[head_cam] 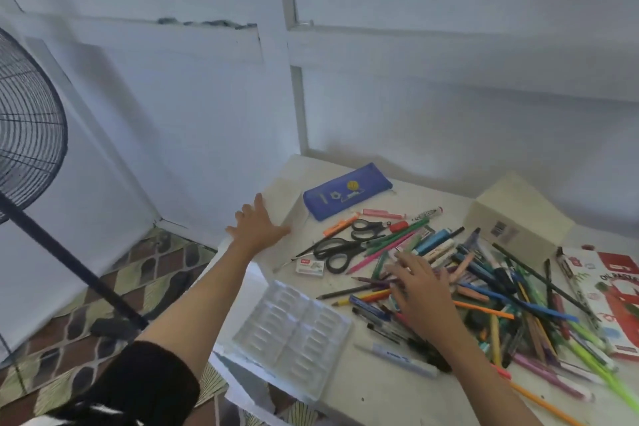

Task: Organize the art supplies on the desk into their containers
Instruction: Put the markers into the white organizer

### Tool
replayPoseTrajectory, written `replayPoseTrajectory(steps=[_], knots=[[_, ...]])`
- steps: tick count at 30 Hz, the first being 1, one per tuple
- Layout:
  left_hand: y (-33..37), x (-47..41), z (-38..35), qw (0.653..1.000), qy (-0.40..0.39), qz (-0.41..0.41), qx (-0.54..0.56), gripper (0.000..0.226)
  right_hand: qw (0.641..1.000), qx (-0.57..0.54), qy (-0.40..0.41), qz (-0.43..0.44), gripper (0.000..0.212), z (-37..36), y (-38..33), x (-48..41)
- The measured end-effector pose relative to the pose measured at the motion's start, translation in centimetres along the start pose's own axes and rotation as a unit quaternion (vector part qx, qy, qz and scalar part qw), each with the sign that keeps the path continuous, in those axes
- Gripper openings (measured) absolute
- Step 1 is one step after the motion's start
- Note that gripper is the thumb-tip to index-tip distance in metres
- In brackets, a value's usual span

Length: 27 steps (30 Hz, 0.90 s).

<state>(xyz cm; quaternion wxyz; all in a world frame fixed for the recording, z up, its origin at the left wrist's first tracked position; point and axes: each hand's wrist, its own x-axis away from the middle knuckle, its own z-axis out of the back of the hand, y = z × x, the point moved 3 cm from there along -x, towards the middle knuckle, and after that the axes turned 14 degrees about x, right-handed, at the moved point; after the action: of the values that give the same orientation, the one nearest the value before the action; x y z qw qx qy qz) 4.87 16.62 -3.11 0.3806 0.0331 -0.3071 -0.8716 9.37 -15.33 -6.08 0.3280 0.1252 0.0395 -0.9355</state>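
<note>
Right hand (420,290) lies palm-down on the pile of pens and pencils (484,273), fingers spread and nearly straight, gripping nothing. The pile is a loose, crossed tangle of mixed colours, spreading rightward from under that hand across the white desk (380,387). Left hand (257,230) rests flat on the desk's corner, fingers splayed, holding nothing. Between the hands lie black scissors (340,251). Beyond them lies a blue pencil case (345,190), flat.
</note>
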Motion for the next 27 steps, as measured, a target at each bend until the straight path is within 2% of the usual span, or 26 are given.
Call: replayPoseTrajectory(steps=[5, 9, 13, 17, 21, 23, 27], knots=[[-0.8, -0.5, 2.1, 0.993, 0.064, -0.007, 0.101, 0.085, 0.994, 0.019, -0.068, 0.089, 0.026, 1.6, -1.3, -4.6], [-1.5, -0.5, 4.1, 0.970, 0.130, -0.051, 0.196, 0.090, 0.983, 0.020, -0.117, 0.137, 0.030, 2.5, -2.4, -7.4], [-2.0, -0.5, 4.8, 0.935, 0.128, -0.098, 0.315, 0.109, 0.974, 0.014, -0.138, 0.177, 0.032, 2.8, -3.9, -8.9], [-1.4, 0.1, 4.4, 0.895, 0.094, -0.139, 0.412, 0.121, 0.962, 0.004, -0.151, 0.226, 0.037, 2.3, -5.4, -10.4], [-1.8, 0.6, 3.7, 0.896, 0.081, -0.154, 0.409, 0.124, 0.947, -0.029, -0.184, 0.261, 0.055, 0.9, -8.0, -13.3], [-2.1, 1.1, 3.4, 0.889, 0.077, -0.162, 0.422, 0.126, 0.940, -0.011, -0.208, 0.270, 0.061, -0.3, -9.4, -14.4], [-2.5, 2.3, 3.3, 0.867, 0.072, -0.153, 0.469, 0.132, 0.924, 0.062, -0.261, 0.274, 0.054, -3.9, -10.4, -15.5]])
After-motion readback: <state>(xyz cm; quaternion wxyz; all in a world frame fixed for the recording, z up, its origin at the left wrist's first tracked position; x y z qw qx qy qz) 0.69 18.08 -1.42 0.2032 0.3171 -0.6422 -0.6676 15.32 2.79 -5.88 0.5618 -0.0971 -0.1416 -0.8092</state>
